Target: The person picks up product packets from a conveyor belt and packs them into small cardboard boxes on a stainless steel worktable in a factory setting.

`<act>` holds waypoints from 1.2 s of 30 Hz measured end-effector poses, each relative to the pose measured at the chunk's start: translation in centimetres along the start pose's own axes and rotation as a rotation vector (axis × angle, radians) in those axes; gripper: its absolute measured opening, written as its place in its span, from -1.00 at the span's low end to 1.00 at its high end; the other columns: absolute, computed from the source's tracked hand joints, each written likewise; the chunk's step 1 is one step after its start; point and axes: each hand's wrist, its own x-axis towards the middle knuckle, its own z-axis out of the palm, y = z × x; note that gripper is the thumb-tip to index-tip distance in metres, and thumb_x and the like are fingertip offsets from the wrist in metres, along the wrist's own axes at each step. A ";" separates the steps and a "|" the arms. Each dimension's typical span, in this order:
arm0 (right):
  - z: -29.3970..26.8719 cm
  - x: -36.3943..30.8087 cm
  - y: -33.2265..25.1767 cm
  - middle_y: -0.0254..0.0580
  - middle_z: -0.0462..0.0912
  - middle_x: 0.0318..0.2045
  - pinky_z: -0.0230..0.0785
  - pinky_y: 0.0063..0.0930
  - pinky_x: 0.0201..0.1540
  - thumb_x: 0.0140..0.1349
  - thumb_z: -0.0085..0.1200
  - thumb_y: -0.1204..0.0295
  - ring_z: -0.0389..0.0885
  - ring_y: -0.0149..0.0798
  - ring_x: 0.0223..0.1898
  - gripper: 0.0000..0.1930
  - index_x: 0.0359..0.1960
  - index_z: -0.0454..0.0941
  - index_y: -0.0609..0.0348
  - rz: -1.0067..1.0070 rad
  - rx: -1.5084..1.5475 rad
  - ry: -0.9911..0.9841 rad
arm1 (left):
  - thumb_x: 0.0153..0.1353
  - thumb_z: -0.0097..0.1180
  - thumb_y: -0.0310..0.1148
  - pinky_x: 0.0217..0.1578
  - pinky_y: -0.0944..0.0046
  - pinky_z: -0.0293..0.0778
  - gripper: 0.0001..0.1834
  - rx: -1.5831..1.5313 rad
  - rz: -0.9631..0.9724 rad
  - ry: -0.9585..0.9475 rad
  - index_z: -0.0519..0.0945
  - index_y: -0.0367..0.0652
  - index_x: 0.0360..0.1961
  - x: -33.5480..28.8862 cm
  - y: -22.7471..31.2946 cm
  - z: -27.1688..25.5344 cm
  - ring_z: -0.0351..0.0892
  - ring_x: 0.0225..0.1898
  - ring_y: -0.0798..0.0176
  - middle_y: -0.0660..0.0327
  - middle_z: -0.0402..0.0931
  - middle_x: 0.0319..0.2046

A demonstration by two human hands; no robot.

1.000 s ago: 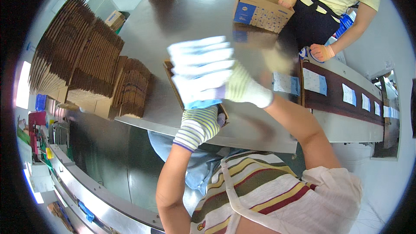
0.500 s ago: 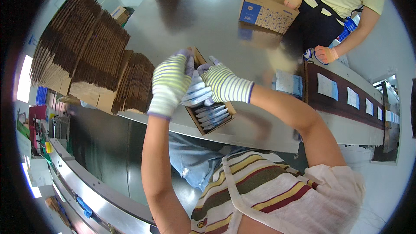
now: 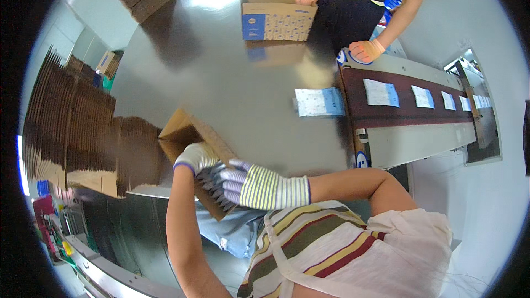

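Observation:
An open brown cardboard box (image 3: 186, 122) lies at the table's near edge, slanting toward me. Several flat white-and-blue packets (image 3: 212, 183) stand in a row in its near part. My left hand (image 3: 197, 157), in a striped knit glove, reaches down into the box; its fingers are hidden inside. Over the box's right side lies my right hand (image 3: 266, 186), gloved in white with yellow-green stripes. Its purple-grey fingers are stretched out and a little apart, touching the packets or the box wall; which of these I cannot tell.
A conveyor belt (image 3: 406, 116) on the right carries several packets in a line. More packets (image 3: 319, 102) lie on the metal table (image 3: 251, 132) by its end. Across stands a co-worker with orange gloves, one hand at another open box (image 3: 279, 17). Stacks of folded cardboard (image 3: 72, 121) rise at left.
The view has shifted, and the box now stands more to the left in it. My left hand has gone down into the box. The packets between my hands are no longer seen above it.

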 end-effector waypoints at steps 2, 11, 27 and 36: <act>-0.2 0.3 -0.4 -0.14 0.55 -0.09 0.11 0.08 0.24 0.16 -0.12 0.40 0.37 -0.08 0.12 -0.77 -0.19 0.56 0.06 0.014 0.074 0.008 | 0.20 -0.13 -0.12 -0.04 0.13 0.44 -0.60 0.052 0.017 0.163 0.62 -0.13 -0.16 -0.1 -0.6 3.0 0.51 -0.02 0.00 0.04 0.55 -0.08; -9.0 -9.3 15.6 0.01 0.62 -0.29 0.40 -0.11 -0.09 0.08 0.11 0.21 0.58 -0.01 -0.18 -0.68 -0.26 0.58 0.19 0.392 0.118 -0.141 | 0.07 0.08 -0.20 -0.14 0.03 0.42 -0.67 0.103 -0.108 0.648 0.56 -0.25 -0.27 -4.2 5.0 4.5 0.51 -0.18 -0.08 -0.04 0.54 -0.26; -9.3 -15.6 27.7 -0.01 0.64 -0.26 0.40 -0.25 -0.06 -0.28 0.41 0.19 0.58 0.03 -0.16 -0.36 -0.08 0.53 0.19 0.830 0.049 -0.695 | 0.09 0.06 -0.16 0.05 0.06 0.34 -0.58 0.002 -0.131 0.438 0.53 -0.25 -0.12 -4.1 6.0 2.2 0.46 -0.01 -0.06 -0.05 0.49 -0.07; -3.5 -11.3 13.4 0.07 0.50 -0.08 0.05 -0.09 0.28 -0.15 0.21 0.10 0.46 -0.01 -0.01 -0.35 0.00 0.43 0.20 0.564 -0.346 -0.737 | 0.02 0.11 -0.20 0.02 0.04 0.35 -0.61 -0.058 -0.111 0.625 0.59 -0.27 -0.21 -4.7 5.1 3.9 0.46 -0.03 -0.09 -0.07 0.51 -0.09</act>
